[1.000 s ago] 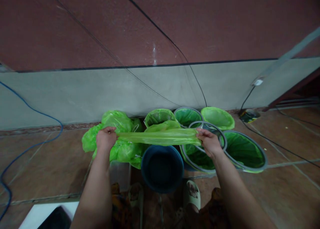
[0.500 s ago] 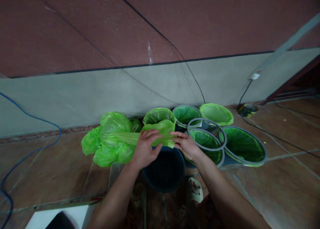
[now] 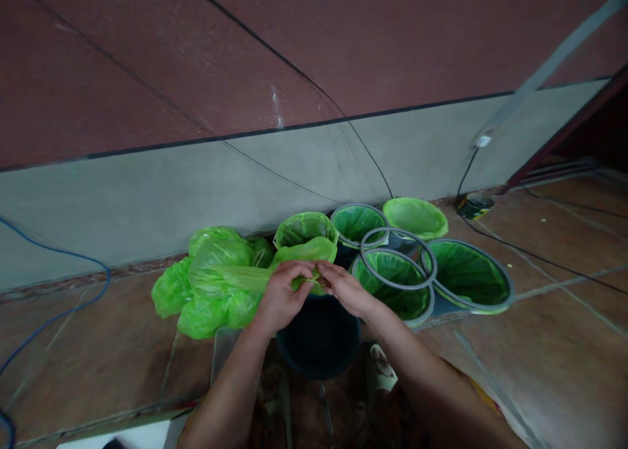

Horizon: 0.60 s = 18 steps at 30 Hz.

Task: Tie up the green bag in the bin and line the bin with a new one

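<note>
Firstly, one dark blue bin (image 3: 318, 360), mouth upward. Item, one green plastic bag (image 3: 245, 279), held above the bin's far rim, trailing leftward; presumably light, limp, slippery, easily torn, best taken by its gathered end. Lastly, left hand (image 3: 283, 296) and right hand (image 3: 346, 288), backs upward, angled inward, close together, fingers pinched on the bag.
</note>
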Tool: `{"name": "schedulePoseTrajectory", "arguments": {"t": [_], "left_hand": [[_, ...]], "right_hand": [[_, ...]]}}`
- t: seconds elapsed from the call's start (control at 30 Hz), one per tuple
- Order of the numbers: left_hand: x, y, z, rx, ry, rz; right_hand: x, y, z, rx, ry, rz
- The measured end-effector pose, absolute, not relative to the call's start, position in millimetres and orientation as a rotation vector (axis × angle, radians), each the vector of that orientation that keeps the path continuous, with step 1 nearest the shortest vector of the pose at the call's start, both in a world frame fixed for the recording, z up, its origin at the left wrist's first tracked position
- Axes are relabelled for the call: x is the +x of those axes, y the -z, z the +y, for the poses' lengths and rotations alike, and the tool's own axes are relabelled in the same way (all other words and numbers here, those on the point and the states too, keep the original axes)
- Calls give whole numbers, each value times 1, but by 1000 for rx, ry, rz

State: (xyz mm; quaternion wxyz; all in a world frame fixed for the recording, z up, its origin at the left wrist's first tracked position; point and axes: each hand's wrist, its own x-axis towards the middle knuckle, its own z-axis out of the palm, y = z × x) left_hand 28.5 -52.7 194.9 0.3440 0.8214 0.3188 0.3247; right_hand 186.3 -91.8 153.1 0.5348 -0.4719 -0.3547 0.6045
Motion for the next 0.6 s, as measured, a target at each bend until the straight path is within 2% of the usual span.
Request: {"name": "schedulePoseTrajectory", "arguments": {"t": [0.17, 0.33, 0.47, 0.6], "left_hand": [[-3, -222, -55, 1851, -1059, 902], [-37, -230, -45, 1548, -1467, 995], [-48, -243, -43, 1342, -1739, 909], [-56, -259, -48, 1298, -1880, 892]], "right_hand": [[186, -143, -91, -1316, -1216, -1287], [196, -137, -90, -1733, -934, -1634], [203, -137, -90, -2125, -691, -1712], [213, -143, -92, -2330, -443, -1620]]}}
